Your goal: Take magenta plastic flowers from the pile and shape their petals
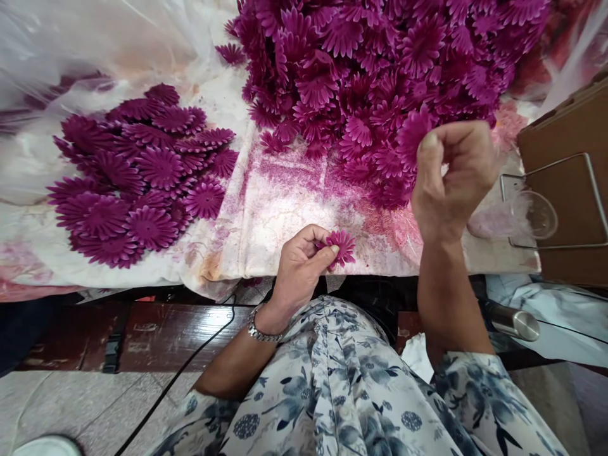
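Near the table's front edge, my left hand (304, 259) pinches a small purple artificial flower petal piece (344, 247) between thumb and fingers. Raised to the right, my right hand (453, 174) is closed, slightly blurred, with a purple petal piece (412, 138) at its thumb and fingertips. Behind that hand rises a large heap of loose purple petal pieces (342, 82). Over on the left lies a smaller pile of broader, darker purple flowers (156, 168), some stacked on one another.
A stained floral cloth (294, 209) covers the table. At the right are a clear plastic cup (541, 215) lying on its side, a wire frame (593, 196) and a cardboard box (565, 139). Clear plastic sheeting (95, 38) lies at the back left. Below hangs a black cable (185, 361).
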